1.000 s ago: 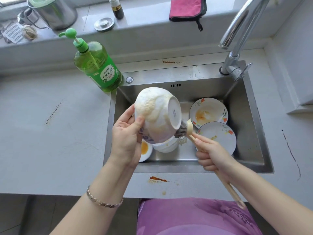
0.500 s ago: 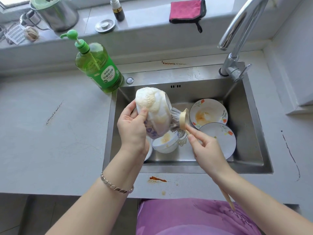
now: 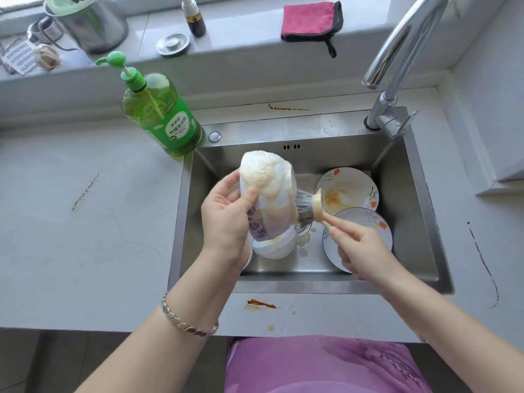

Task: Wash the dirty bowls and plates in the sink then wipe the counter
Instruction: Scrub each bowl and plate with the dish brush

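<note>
One sudsy bowl [image 3: 272, 188] in left grip [image 3: 226, 219], brush [image 3: 307, 207] seemingly touching base

Over the sink [image 3: 411, 211], my left hand [image 3: 226, 222] holds a bowl [image 3: 272, 205] above a second bowl [image 3: 275, 248]. The dish brush [image 3: 307, 205] in my right hand [image 3: 360, 251] touches the held bowl's right side. Further right in the sink, the rear plate [image 3: 348, 191] lies behind the front plate [image 3: 365, 222]. The soap bottle [image 3: 161, 117] stands at the sink's back-left corner.
</note>
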